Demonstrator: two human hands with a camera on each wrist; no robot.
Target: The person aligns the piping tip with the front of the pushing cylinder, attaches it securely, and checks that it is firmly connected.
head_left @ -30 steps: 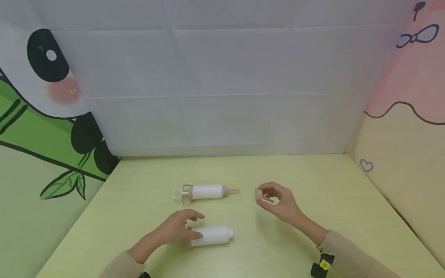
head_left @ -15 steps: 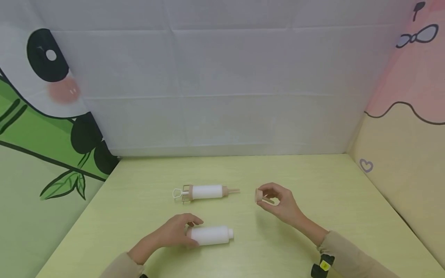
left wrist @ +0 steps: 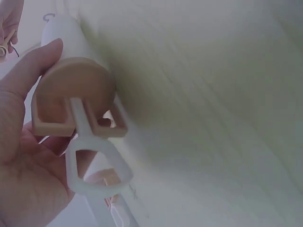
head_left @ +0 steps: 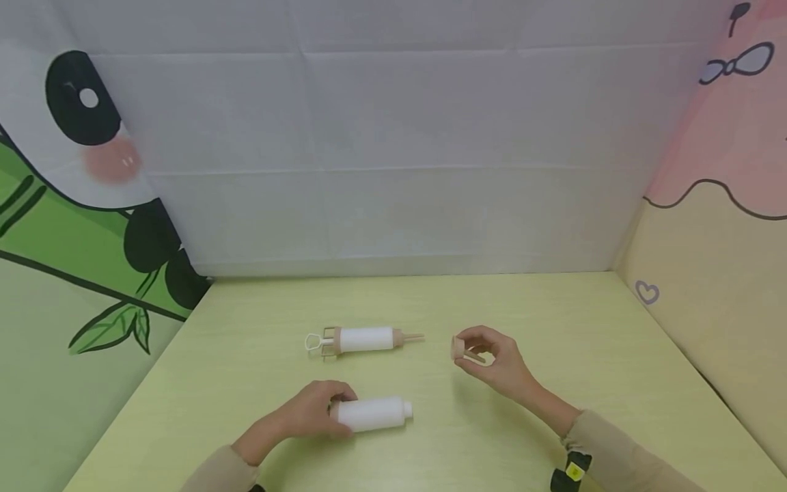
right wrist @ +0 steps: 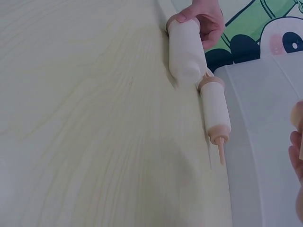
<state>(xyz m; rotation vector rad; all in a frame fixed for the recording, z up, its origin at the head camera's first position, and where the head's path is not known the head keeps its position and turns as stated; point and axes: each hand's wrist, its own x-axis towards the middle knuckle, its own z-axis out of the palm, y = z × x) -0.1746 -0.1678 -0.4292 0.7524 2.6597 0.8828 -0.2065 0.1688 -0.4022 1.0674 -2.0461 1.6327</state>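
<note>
My left hand (head_left: 315, 410) grips a white syringe barrel (head_left: 374, 414) by its beige end, thumb along the near side. In the left wrist view the beige finger-grip collar (left wrist: 78, 87) and the white plunger's loop handle (left wrist: 99, 168) face the camera. The barrel's other end shows a bare white neck (head_left: 408, 410). Over the table to the right, my right hand (head_left: 499, 359) pinches a beige nozzle cap (head_left: 458, 347), its thin spout pointing back under the palm. Only a sliver of this hand (right wrist: 296, 153) shows at the right wrist view's edge.
A second syringe (head_left: 367, 339) lies farther back on the pale yellow table (head_left: 541, 307), beige nozzle on and pointing right. A white cloth backdrop (head_left: 393, 171) rises behind the table. Printed cartoon panels stand at left and right.
My left hand has lowered slightly and its fingers have closed round the barrel's beige end. The barrel's neck end has tilted up a little. The right hand with the nozzle cap has barely moved.
</note>
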